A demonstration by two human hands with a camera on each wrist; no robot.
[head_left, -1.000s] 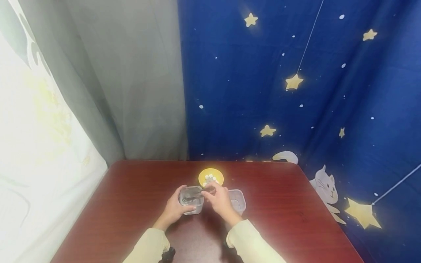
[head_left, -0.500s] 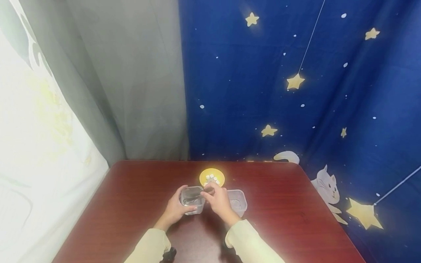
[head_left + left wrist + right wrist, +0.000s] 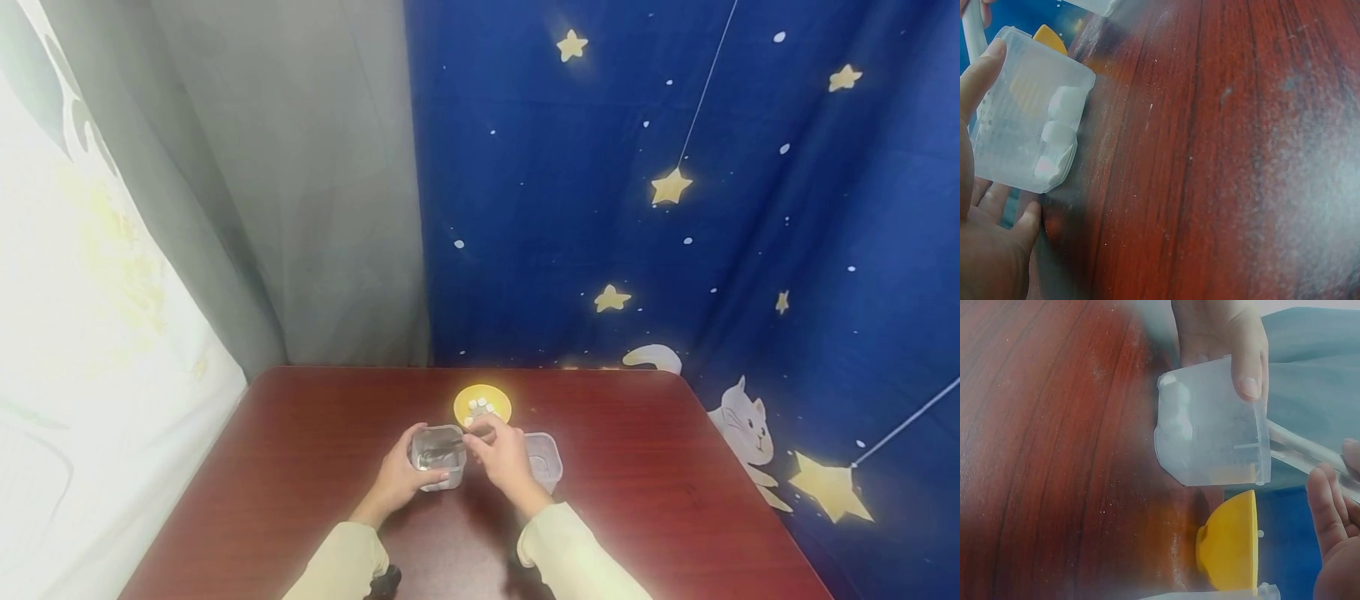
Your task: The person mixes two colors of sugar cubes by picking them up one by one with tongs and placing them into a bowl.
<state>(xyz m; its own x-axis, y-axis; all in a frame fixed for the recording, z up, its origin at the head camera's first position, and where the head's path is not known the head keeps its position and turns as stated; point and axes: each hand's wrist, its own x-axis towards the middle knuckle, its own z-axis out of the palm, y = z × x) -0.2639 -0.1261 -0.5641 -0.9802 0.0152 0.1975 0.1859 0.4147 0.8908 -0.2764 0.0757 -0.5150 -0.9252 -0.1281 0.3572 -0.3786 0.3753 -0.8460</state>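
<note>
My left hand (image 3: 400, 475) grips a clear plastic container (image 3: 454, 482) by its side, thumb at the near rim and fingers round the far side. Several white lumps (image 3: 1060, 132) show through its wall, lying at the bottom. Between thumb and fingers, my right hand (image 3: 504, 460) holds metal tongs (image 3: 1300, 449), their two arms reaching over the rim into the container. The tips of the tongs are blurred behind the cloudy wall. Just beyond my right hand stands a yellow bowl (image 3: 461, 407) with several white cubes (image 3: 481, 402), partly covered by the fingers.
A second clear plastic container (image 3: 552, 468) stands right of my right hand, partly hidden by the wrist. Everything rests on a dark red wooden table (image 3: 645, 500). Grey and blue star-patterned curtains (image 3: 540, 208) hang behind its far edge.
My right hand and the tongs have shifted slightly over the container, and the fingers cover a bit more of the bowl. The left hand and container stay in place.
</note>
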